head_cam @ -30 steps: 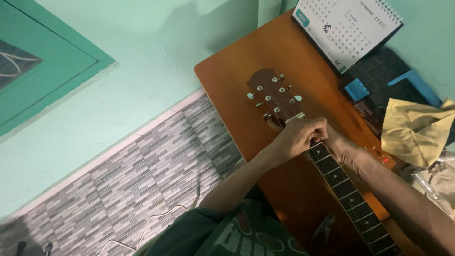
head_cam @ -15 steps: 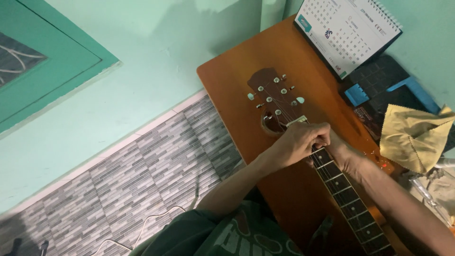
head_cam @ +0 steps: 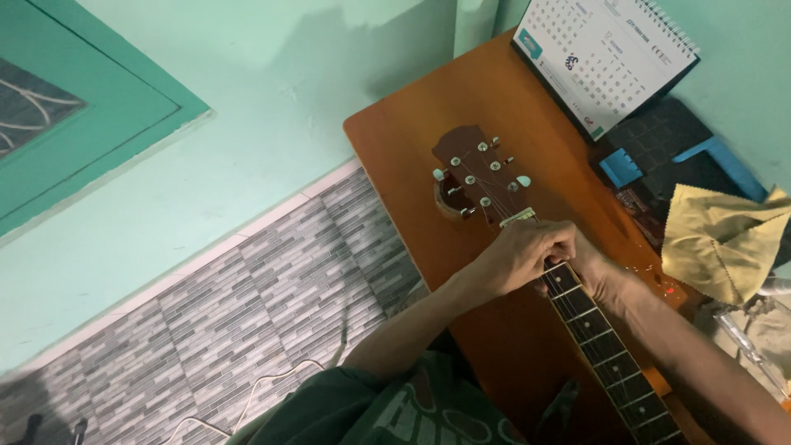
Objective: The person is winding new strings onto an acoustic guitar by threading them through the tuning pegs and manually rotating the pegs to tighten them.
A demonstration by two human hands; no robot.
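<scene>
A guitar lies across a smooth, orange-brown wooden table, its dark reddish headstock set with round metal tuning pegs and its black fretboard crossed by thin pale frets running back toward the person. The left hand lies over the neck just behind the pale nut, knuckles up and fingers curled down onto the strings at the first frets, forearm stretching back to a dark green printed shirt. The right hand sits just beside it, on the far side of the neck, wrist bent and fingers tucked under the left hand; whether it is clenched around the neck or only pressing against it cannot be told. Beyond the right hand, a crumpled yellow cloth lies near blue plastic pieces on a black mat. Ahead of both hands a spiral-bound desk calendar stands against the mint-green wall. To the left of the left hand, grey textured tiles cover the floor.
</scene>
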